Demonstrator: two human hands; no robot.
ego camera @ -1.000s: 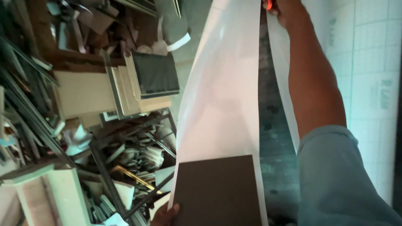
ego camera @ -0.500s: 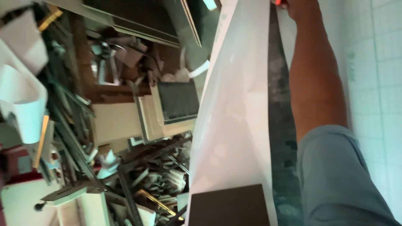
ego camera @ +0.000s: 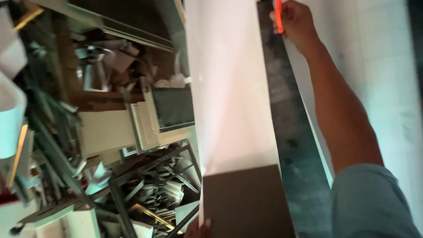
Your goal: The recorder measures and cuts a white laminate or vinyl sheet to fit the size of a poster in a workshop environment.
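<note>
Now pulled nearer and more to the middle: long white sheet (ego camera: 229, 88). Right hand (ego camera: 294, 22) far up, closed tight on orange cutter (ego camera: 279, 15). Left hand (ego camera: 198, 229) near, gripping sheet's brown bottom end.

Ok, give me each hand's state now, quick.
Left hand: only fingertips show, at the brown panel; grip cannot be told.
Right hand: closed around an orange tool.

Scrap pile (ego camera: 110, 145) crowds the left; dark gap (ego camera: 286, 128) beside white sheet (ego camera: 229, 88) lies open
</note>
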